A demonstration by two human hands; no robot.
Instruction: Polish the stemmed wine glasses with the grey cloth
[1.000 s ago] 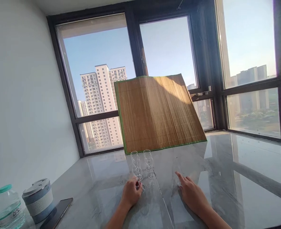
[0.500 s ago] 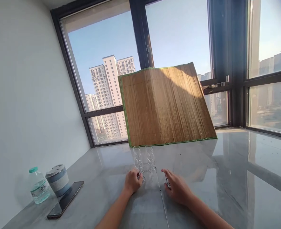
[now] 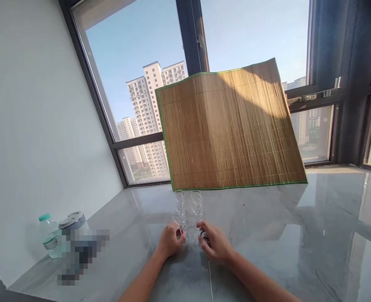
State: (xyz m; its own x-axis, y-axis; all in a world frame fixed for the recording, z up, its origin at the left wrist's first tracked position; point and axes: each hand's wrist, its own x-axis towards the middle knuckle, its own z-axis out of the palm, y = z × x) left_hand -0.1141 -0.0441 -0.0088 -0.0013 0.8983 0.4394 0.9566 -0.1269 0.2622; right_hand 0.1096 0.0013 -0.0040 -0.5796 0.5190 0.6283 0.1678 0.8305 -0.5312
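Two short rows of small clear stemmed glasses stand on the grey marble-like surface, a left row (image 3: 180, 204) and a right row (image 3: 197, 205). At the near end of the left row, my left hand (image 3: 170, 240) is closed round a small glass, whose round foot (image 3: 185, 239) shows beside the fingertips. My right hand (image 3: 216, 243) curls its thumb and fingers round another small glass (image 3: 205, 237), just in front of the right row. The fingers hide much of both held glasses.
A bamboo mat (image 3: 229, 134) with green edging leans on the window behind the glasses. To the left stand a clear bottle (image 3: 49, 239) with a green cap and a lidded cup (image 3: 73, 220), beside a pixelated patch. A white wall (image 3: 31, 126) borders the left side.
My right hand has moved left with its glass, close to the right row and nearer my left hand. The left hand keeps its place by the left row. The camera view has shifted slightly.
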